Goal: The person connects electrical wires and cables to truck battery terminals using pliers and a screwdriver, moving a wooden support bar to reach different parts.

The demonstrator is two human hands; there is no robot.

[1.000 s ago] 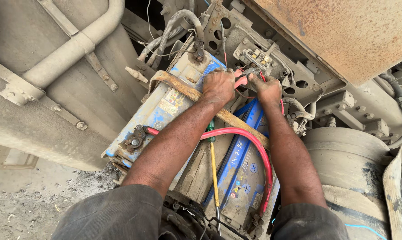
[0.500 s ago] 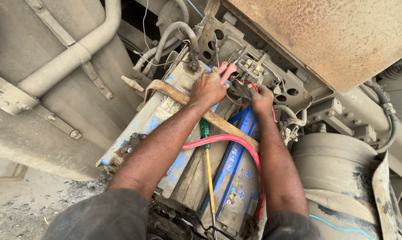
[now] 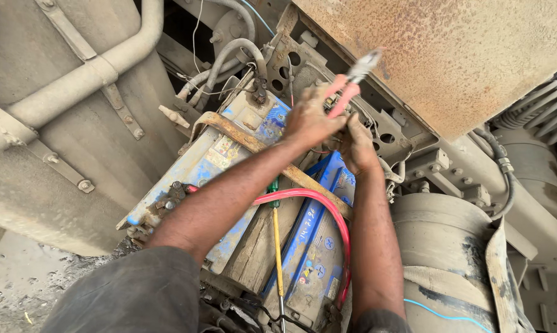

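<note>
— Nearest the camera? 
— Saw grey sleeves [image 3: 130,293] at the bottom edge, both forearms reaching up and away over two dusty blue batteries [image 3: 229,166].

— Lying on those batteries? 
— Noted a yellow screwdriver [image 3: 277,246] with a green handle in the gap between them, a red cable [image 3: 318,203] looping across the right one, and a rusty strap [image 3: 247,139] clamped across the tops.

— And the hands? 
— Found the left hand [image 3: 309,120] with fingers curled tight round the red handles of a pair of pliers [image 3: 352,86], metal nose pointing up and right, clear of the batteries. Found the right hand [image 3: 358,148] just beside and below it, fingers bent in among thin wires; could not tell what was pinched there.

— Beyond that? 
— Made out a rusty panel [image 3: 463,55] overhead, grey hoses [image 3: 229,55] behind, and a pipe [image 3: 87,77] off to the left.
</note>
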